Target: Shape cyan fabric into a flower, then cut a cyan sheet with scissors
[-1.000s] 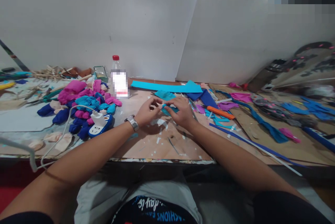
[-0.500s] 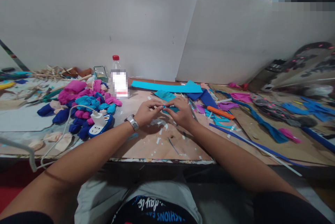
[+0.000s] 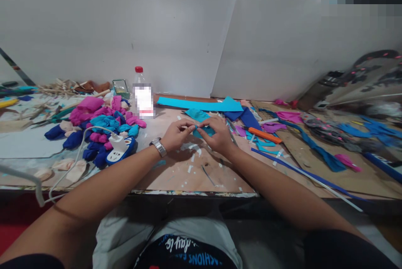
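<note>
My left hand (image 3: pixel 177 135), with a metal watch on its wrist, is closed in a pinch on a small blue piece (image 3: pixel 197 131) that looks like crepe paper or cloth. My right hand (image 3: pixel 216 135) pinches the same piece from the other side, fingertips meeting those of the left. The fingers cover much of the piece. Just behind the hands lies a loose turquoise piece (image 3: pixel 197 114). Farther back a long turquoise strip (image 3: pixel 191 104) stretches along the wall. An orange-handled cutter (image 3: pixel 264 135) rests to the right of my right hand.
At left, pink and blue rolled bundles (image 3: pixel 84 112) surround a power strip (image 3: pixel 121 151) with a white cable. A red-capped bottle (image 3: pixel 138 77) stands behind them. A blue strip (image 3: pixel 292 166) and a thin white stick (image 3: pixel 326 188) cross the right side. Paper scraps dot the tabletop (image 3: pixel 176 177).
The fingers of both hands have shifted slightly around the blue piece, and a little more of it shows between them. The arms and the things on the table have hardly moved.
</note>
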Action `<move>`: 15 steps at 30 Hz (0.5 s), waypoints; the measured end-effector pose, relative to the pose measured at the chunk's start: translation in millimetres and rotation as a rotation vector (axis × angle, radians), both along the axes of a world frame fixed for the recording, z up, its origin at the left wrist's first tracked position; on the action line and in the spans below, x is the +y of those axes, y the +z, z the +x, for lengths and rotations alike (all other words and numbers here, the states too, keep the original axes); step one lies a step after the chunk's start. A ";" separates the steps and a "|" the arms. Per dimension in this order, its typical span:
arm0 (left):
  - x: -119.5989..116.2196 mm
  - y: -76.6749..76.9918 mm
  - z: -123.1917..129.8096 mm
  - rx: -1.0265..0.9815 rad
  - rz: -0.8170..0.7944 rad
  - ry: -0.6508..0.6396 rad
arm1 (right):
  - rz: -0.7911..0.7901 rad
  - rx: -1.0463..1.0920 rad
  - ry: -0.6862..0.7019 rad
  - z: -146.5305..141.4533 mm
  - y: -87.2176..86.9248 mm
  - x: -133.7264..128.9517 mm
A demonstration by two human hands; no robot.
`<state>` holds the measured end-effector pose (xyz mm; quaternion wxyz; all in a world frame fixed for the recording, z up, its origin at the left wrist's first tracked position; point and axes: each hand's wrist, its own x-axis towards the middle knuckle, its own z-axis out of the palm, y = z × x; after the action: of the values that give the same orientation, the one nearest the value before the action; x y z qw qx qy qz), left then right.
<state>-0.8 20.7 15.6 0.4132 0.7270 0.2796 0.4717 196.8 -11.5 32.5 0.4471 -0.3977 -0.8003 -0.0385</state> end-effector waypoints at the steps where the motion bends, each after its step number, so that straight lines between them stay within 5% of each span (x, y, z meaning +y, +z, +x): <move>1: 0.2 -0.2 0.0 0.004 0.009 -0.001 | -0.004 0.001 -0.004 0.1 -0.2 0.3; 15: 6.2 -8.0 -2.4 0.054 0.111 0.022 | 0.021 0.035 0.012 1.0 -1.1 2.3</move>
<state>-3.2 27.0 7.6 0.3594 0.7583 0.2718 0.4712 197.8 -9.2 31.3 0.4654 -0.3888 -0.7943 -0.0374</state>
